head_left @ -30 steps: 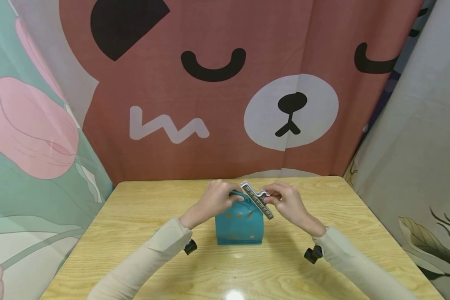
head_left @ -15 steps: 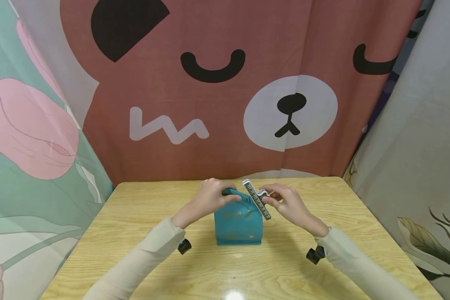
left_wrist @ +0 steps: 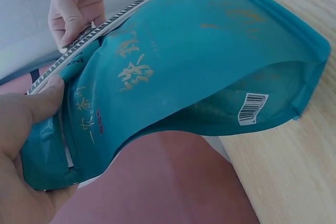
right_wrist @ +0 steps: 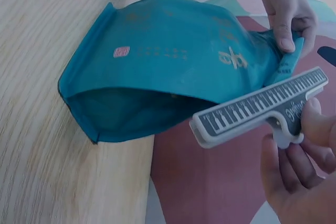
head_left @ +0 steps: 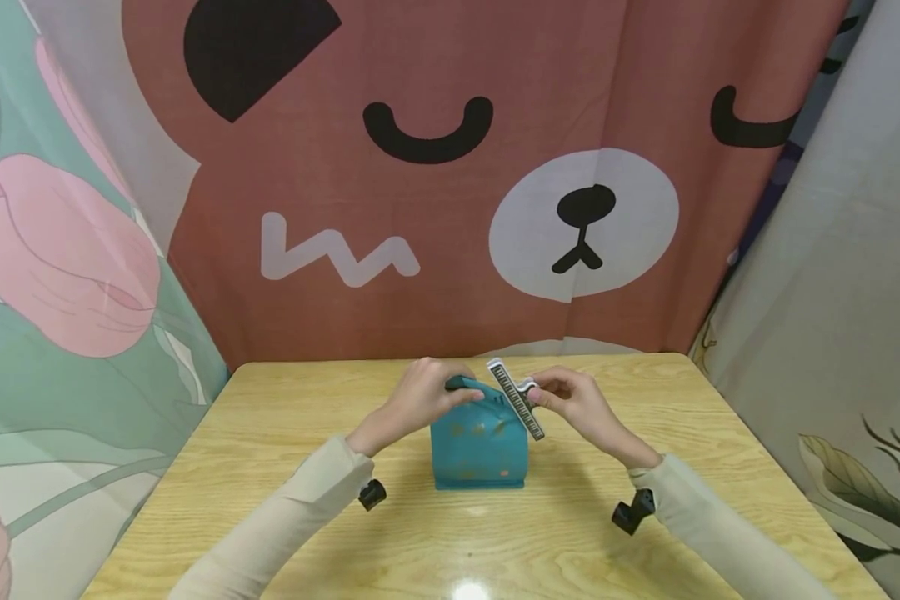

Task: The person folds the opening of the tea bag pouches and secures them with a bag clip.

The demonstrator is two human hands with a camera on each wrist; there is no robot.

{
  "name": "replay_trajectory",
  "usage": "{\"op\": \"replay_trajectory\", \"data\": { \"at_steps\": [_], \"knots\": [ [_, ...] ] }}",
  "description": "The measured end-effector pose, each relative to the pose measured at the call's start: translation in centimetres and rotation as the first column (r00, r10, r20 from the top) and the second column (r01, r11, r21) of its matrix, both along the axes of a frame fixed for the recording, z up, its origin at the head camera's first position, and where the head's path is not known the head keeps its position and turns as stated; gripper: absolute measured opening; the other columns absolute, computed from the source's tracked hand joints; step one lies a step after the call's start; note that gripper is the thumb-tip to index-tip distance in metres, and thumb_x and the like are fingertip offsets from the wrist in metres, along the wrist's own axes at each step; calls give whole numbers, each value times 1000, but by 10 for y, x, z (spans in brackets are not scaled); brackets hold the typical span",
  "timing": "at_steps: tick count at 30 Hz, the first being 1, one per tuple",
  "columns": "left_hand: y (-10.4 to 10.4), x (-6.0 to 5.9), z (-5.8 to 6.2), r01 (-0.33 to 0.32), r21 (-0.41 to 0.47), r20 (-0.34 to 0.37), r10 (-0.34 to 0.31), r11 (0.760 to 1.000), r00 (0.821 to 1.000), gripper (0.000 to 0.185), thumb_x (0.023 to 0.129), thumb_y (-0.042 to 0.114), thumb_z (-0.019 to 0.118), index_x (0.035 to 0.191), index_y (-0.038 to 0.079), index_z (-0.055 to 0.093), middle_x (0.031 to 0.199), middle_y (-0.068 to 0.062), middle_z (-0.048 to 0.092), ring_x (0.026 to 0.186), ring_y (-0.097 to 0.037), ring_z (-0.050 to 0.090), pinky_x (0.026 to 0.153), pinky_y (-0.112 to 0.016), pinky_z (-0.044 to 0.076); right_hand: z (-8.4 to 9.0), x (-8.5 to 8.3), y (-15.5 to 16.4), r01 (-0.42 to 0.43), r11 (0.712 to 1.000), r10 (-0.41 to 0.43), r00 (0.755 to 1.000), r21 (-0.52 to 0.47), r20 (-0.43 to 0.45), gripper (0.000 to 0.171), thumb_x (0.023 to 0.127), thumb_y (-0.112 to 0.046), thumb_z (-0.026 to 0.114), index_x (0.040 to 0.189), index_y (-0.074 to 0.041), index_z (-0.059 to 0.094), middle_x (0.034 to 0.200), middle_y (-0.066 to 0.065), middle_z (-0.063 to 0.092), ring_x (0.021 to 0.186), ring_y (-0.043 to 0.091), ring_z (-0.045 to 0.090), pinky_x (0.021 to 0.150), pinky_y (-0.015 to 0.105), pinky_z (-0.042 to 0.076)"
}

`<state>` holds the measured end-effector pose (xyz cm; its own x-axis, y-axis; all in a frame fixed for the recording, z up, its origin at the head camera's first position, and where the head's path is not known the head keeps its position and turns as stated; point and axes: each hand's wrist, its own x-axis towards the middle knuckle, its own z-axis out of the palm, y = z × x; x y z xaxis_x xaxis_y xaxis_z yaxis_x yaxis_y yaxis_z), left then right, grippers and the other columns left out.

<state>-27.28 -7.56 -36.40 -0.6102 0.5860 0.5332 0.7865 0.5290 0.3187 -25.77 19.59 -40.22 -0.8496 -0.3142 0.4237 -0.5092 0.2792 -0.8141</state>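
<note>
A teal pouch with gold lettering stands upright on the table, its top edge folded over. My left hand pinches that fold at the pouch's upper left, thumb on the near side. My right hand holds a long bag clip by its handle, thumb against the grip. The clip has a black-and-white piano-key pattern and slants down to the right along the pouch's upper right edge. In the right wrist view the clip overlaps the end of the folded top. A barcode label shows on the pouch's side.
The pale wooden table lies under both forearms. A curtain with a bear print hangs behind its far edge, and patterned curtains flank both sides. Small black cameras sit at the wrists.
My left hand has shifted slightly left along the pouch's top, its thumb straightening over the fold. The clip in my right hand has turned a little steeper, still beside the pouch's upper right edge.
</note>
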Motion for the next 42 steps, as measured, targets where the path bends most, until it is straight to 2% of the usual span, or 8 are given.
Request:
{"op": "replay_trajectory", "data": {
  "at_steps": [5,12,17,24,28,35,42],
  "knots": [
    [0,0,0,10,7,-11,-10,1000,1000,15,87,26,78,95,14,77,84,5,72,60,3,55,53,-20,44,0,1,-7,69,998,-68,994,4,-87,14,88,0,71,101,5,70,89,15,71,72,16,68,66,34,57],
    [0,0,-1,22,14,-13,-22,1000,1000,14,86,26,79,94,14,78,85,5,73,61,3,57,54,-20,45,0,2,-14,184,982,-169,956,40,-240,8,81,4,75,87,0,71,85,11,71,64,12,63,55,23,49],
    [0,-1,-1,15,14,0,-15,1000,1000,14,85,25,80,95,15,78,85,6,73,59,4,54,53,-20,43,2,3,-18,202,978,-174,932,57,-319,12,78,5,77,83,-3,70,80,6,69,60,9,60,51,23,47],
    [1,0,0,6,-1,14,-6,1000,1000,14,85,25,80,92,14,77,75,9,68,51,-1,44,49,-21,35,8,2,-22,213,973,-170,918,85,-358,12,78,3,78,81,-4,69,76,2,67,58,14,59,50,23,44],
    [1,0,0,-5,-3,20,5,1000,1000,14,85,25,80,92,14,77,73,10,67,51,-1,44,49,-22,34,11,2,-21,195,972,-140,930,133,-339,11,80,-2,79,84,-7,69,79,-1,66,61,10,56,52,25,44],
    [-1,0,1,-3,-10,38,3,1000,999,12,88,27,77,91,16,74,70,13,61,53,-2,45,51,-22,37,14,3,-14,105,983,-73,975,150,-208,10,88,-12,75,96,-8,71,91,0,65,72,15,62,60,29,51],
    [-4,5,0,-28,41,114,23,999,993,22,89,25,76,104,9,70,81,6,65,55,0,52,52,-22,45,12,2,-11,35,991,-17,990,127,-142,19,90,-4,72,108,0,70,101,11,67,80,26,67,69,31,55]
  ]
}}
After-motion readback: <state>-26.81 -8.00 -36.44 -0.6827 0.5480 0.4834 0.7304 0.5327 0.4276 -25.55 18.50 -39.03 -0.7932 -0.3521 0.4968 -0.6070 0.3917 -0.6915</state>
